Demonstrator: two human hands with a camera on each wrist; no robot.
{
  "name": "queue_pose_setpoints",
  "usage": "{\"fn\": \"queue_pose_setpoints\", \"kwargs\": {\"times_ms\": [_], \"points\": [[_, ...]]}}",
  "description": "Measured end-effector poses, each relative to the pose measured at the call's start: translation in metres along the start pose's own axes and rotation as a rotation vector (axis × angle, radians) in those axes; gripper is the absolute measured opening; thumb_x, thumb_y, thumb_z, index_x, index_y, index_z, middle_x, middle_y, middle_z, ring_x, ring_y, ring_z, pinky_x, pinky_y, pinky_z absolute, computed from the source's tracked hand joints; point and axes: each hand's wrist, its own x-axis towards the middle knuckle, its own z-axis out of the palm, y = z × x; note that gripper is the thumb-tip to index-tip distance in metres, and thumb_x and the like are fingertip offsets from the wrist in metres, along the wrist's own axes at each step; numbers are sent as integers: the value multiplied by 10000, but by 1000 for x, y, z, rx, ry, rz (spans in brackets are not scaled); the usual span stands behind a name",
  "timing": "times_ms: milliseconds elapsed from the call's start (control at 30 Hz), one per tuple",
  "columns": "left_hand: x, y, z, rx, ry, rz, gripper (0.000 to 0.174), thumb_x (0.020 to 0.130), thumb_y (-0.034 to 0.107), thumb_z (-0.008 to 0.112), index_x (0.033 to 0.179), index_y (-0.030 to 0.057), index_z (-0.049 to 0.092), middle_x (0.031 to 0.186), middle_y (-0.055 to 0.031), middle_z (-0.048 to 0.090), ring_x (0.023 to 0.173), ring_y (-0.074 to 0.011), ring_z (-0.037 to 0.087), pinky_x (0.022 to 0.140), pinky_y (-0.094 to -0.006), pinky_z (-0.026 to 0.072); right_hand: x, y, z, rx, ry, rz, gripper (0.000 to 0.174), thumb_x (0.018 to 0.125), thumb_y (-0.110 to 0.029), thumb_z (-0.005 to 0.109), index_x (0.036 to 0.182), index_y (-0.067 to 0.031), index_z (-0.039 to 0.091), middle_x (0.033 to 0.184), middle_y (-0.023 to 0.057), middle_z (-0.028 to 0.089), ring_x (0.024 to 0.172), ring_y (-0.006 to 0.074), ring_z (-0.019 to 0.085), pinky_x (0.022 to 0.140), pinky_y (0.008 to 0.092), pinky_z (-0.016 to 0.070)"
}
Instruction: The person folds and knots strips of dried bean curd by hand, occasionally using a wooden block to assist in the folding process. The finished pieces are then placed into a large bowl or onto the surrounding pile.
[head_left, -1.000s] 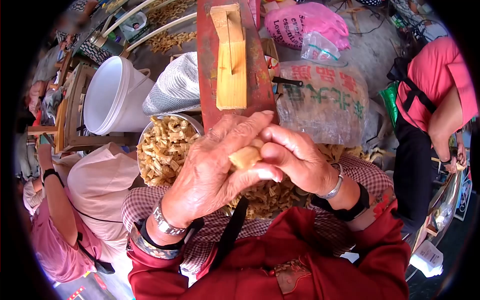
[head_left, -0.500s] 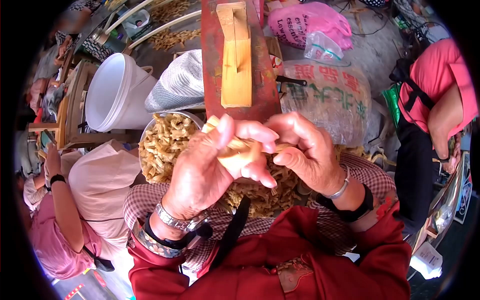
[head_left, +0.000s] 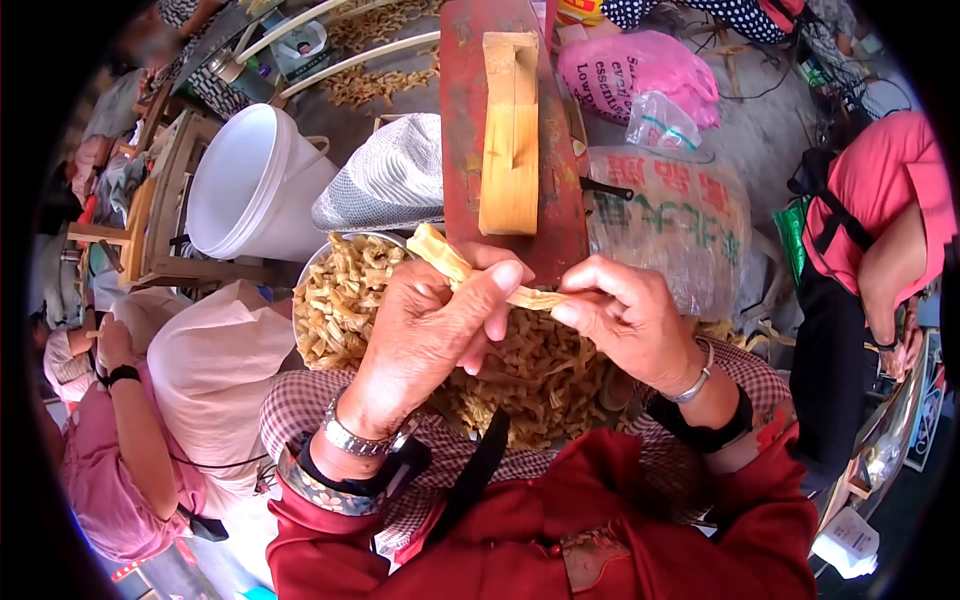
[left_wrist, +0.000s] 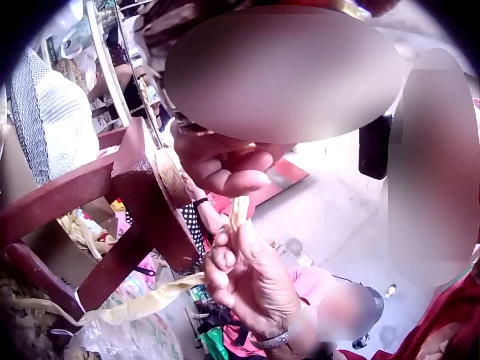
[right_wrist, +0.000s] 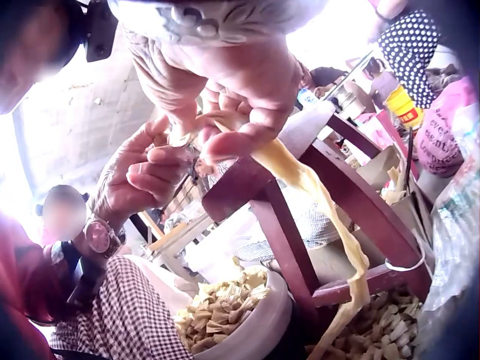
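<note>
In the head view, a pale yellow, pliable folded strip (head_left: 442, 254) stretches between both hands. My left hand (head_left: 425, 325) pinches it between thumb and fingers, its folded end sticking out past the knuckles. The narrower end sits between the thumb and forefinger of my right hand (head_left: 640, 325). From my right hand a long strip (right_wrist: 322, 202) trails down in the right wrist view. Below the hands lies a heap of similar yellowish pieces (head_left: 545, 385). More pieces (head_left: 340, 305) fill a pale tub (right_wrist: 279, 307) on the left.
Ahead stands a red wooden bench (head_left: 465, 140) bearing a slotted wooden block (head_left: 510, 190). A white bucket (head_left: 270, 190) and a mesh bag (head_left: 385, 175) are left; a printed clear sack (head_left: 670, 220) and a pink bag (head_left: 640, 75) are right. People sit on both sides.
The hands were close together around the folded strip. My left hand opened palm-up, then turned over to pinch it. Now the strip stretches between the hands. The head view has shifted slightly.
</note>
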Motion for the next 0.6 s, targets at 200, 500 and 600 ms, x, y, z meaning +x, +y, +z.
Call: {"fn": "queue_pose_setpoints", "kwargs": {"times_ms": [200,500,600], "points": [[1,-1,3,-55,75,-1,177,912,133,562,974,-31,585,611,21,480,442,-12,361,375,-174,292,3,-8,2,-153,-145,-19,149,905,-157,575,892,-9,561,683,148,534,599,325,570,531,366,426],[37,35,-13,-207,110,259,92,912,99,538,933,14,569,647,28,447,496,-33,361,432,-201,364,49,-23,-39,-411,51,-201,216,920,-168,541,803,12,559,603,89,414,493,192,410,486,315,347],[60,43,-13,-146,112,302,125,911,145,567,936,22,577,654,34,457,494,-24,348,450,-196,358,69,-20,-46,-519,199,-274,223,915,-223,540,778,-49,512,604,156,511,581,355,554,494,419,398]]}}
